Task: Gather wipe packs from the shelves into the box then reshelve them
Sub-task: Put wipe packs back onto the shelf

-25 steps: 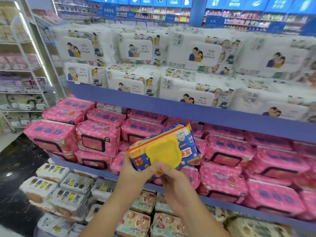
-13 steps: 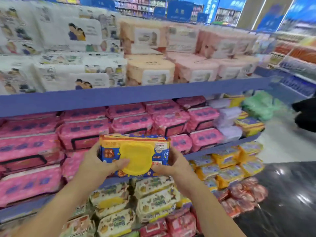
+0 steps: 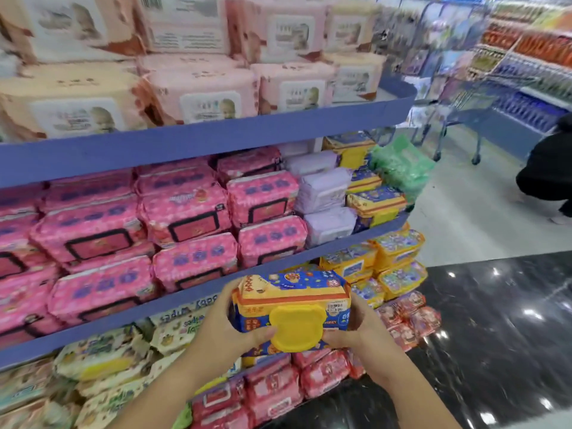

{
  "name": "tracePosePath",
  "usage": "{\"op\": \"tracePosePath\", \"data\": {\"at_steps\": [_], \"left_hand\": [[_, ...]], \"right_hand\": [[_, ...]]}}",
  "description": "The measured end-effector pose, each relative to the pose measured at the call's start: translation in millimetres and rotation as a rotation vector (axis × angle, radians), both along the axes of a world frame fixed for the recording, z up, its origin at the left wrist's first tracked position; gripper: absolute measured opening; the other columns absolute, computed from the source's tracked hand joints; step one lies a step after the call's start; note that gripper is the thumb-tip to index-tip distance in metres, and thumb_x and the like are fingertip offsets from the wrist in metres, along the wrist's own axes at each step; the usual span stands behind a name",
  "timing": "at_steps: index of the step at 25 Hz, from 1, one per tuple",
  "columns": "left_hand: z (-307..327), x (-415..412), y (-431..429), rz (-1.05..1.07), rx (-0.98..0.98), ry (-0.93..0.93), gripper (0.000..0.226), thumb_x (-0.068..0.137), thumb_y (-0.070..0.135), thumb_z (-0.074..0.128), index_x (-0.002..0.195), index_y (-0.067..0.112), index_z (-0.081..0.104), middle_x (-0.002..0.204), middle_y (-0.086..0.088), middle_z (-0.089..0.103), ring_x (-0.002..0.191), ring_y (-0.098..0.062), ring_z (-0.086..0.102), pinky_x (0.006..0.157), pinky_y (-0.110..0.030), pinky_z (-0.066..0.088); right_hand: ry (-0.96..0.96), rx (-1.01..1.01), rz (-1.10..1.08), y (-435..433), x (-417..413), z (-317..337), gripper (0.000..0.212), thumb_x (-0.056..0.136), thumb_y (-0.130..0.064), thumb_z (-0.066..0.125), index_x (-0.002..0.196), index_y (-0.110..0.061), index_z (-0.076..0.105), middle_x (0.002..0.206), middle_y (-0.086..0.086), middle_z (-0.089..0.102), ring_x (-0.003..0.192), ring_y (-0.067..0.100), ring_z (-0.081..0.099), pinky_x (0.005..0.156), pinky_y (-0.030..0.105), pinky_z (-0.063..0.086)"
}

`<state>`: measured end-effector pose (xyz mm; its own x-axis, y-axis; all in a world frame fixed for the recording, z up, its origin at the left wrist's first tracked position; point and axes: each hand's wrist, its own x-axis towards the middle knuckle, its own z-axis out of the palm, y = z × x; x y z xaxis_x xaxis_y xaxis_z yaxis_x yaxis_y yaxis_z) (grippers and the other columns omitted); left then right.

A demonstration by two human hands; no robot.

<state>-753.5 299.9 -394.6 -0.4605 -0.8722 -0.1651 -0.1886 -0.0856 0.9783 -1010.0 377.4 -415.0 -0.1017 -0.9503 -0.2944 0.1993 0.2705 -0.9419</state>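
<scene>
Pack (image 3: pixel 291 292): soft printed film, blue and orange, pillow-shaped with crimped seams. A rigid yellow lid (image 3: pixel 297 326) with a bear-head outline faces the camera. The pack is held in the air, near, just in front of the middle shelf lip (image 3: pixel 340 243), toward the rack's right end.

Left hand (image 3: pixel 223 323) grips the pack's left end, thumb on the front touching the lid edge, fingers curled behind. Right hand (image 3: pixel 359 326) grips the right end, thumb on the front under the lid.

Shelf lips are smooth, violet-blue, rounded at the right corner. Pink packs (image 3: pixel 185 212), glossy with black-framed flaps, are stacked 2-3 high at left; lilac packs (image 3: pixel 325 190) and green packs (image 3: pixel 399 162) sit further right.

Right of the rack: dark polished floor (image 3: pixel 510 335) with glare spots. Far right: a cart (image 3: pixel 458 119) and a crouched person (image 3: pixel 544 168).
</scene>
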Motion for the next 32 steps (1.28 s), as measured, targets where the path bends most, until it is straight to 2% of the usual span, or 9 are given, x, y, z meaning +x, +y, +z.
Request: {"op": "tracePosePath", "data": {"at_steps": [4,9,13,17,22,24,26,29,32], "left_hand": [[-6.5,-10.1,-0.3,0.002,-0.010,-0.016,0.080,0.065,0.034,0.088,0.133,0.043,0.047,0.121,0.031,0.064,0.114,-0.001,0.066,0.095,-0.030,0.056],[-27.3,-6.2,0.8,-0.013,-0.011,-0.073,0.079,0.065,0.031,0.091,0.127,0.049,0.046,0.116,0.036,0.065,0.107,0.008,0.065,0.089,-0.018,0.054],[-48.9,1.1,15.1,0.034,0.054,-0.133,0.095,0.062,0.034,0.096,0.138,0.044,0.040,0.122,0.024,0.065,0.107,0.004,0.066,0.088,-0.017,0.051],[-68.6,0.2,38.9,0.100,0.139,-0.181,0.096,0.064,0.022,0.096,0.136,0.045,0.036,0.118,0.019,0.065,0.101,0.006,0.067,0.080,-0.017,0.054],[-86.5,-24.9,83.6,0.269,0.241,-0.263,0.123,0.039,0.051,0.100,0.144,0.041,0.035,0.123,0.016,0.064,0.106,0.005,0.066,0.095,-0.023,0.052],[-82.8,-46.4,107.8,0.377,0.268,-0.251,0.104,0.049,0.031,0.102,0.132,0.046,0.041,0.117,0.017,0.066,0.101,0.007,0.067,0.088,-0.017,0.052],[-71.8,-57.5,129.6,0.525,0.282,-0.221,0.088,0.061,0.010,0.098,0.128,0.039,0.048,0.111,0.014,0.071,0.099,0.004,0.069,0.081,-0.014,0.053],[-48.9,-46.1,167.6,0.781,0.258,-0.192,0.078,0.066,0.007,0.094,0.129,0.030,0.054,0.112,0.013,0.075,0.105,-0.006,0.071,0.084,-0.019,0.056],[-4.6,-10.1,200.8,1.030,0.164,-0.154,0.063,0.069,0.006,0.091,0.119,0.032,0.062,0.107,0.012,0.078,0.098,-0.008,0.074,0.082,-0.026,0.060]], "right_hand": [[0.004,0.003,0.014,2.0,-6.7,2.9,0.074,0.064,0.003,0.082,0.132,-0.013,0.056,0.120,0.016,0.071,0.109,0.038,0.068,0.092,0.054,0.055],[0.037,0.053,-0.007,5.3,2.2,-6.1,0.074,0.064,0.007,0.082,0.131,-0.013,0.056,0.119,0.015,0.071,0.109,0.036,0.069,0.089,0.051,0.056],[0.063,0.114,0.072,4.1,-0.8,-24.5,0.075,0.061,0.010,0.080,0.128,-0.015,0.057,0.115,0.013,0.073,0.105,0.033,0.071,0.082,0.044,0.058],[0.080,0.219,0.192,-7.1,0.2,-55.6,0.088,0.055,0.017,0.074,0.132,-0.021,0.053,0.108,0.011,0.075,0.099,0.029,0.073,0.074,0.040,0.059],[0.024,0.273,0.370,-8.9,-29.8,-79.9,0.093,0.060,0.031,0.071,0.136,-0.020,0.049,0.106,0.013,0.075,0.094,0.029,0.074,0.066,0.037,0.060],[0.011,0.293,0.449,-11.1,-43.9,-81.4,0.087,0.061,0.033,0.069,0.130,-0.017,0.052,0.100,0.013,0.077,0.088,0.027,0.075,0.062,0.034,0.059],[0.026,0.297,0.556,-18.9,-41.3,-82.8,0.085,0.057,0.027,0.073,0.128,-0.016,0.054,0.096,0.011,0.077,0.085,0.026,0.075,0.062,0.034,0.058],[0.015,0.224,0.734,-27.3,-3.1,-69.0,0.081,0.052,0.017,0.073,0.126,-0.011,0.055,0.091,0.009,0.077,0.081,0.026,0.073,0.065,0.039,0.059],[-0.019,0.087,0.866,-21.8,55.6,-31.9,0.067,0.056,0.009,0.076,0.116,-0.016,0.061,0.093,0.003,0.078,0.088,0.025,0.074,0.070,0.034,0.057]]}}
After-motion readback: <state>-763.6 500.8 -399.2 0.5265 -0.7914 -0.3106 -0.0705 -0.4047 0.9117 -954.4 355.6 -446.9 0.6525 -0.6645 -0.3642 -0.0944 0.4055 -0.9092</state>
